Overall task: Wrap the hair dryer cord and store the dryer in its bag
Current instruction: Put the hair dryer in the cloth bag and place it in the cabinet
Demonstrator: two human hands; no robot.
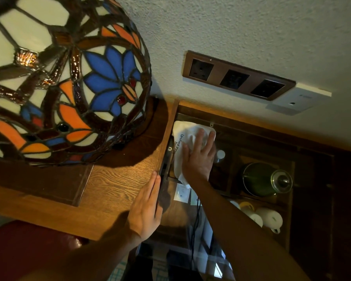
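Note:
A white cloth bag with dark printed lettering lies in the back left corner of a lower wooden shelf, against the desk's side. My right hand rests flat on top of it, fingers spread, pressing on the cloth. The hair dryer itself is hidden; a thin black cord runs down under my right forearm. My left hand lies flat with fingers together on the right edge of the wooden desk top, holding nothing.
A large stained-glass lamp shade fills the upper left over the desk. A wall socket panel sits above the shelf. A green kettle, white cups and small paper sachets stand right of the bag.

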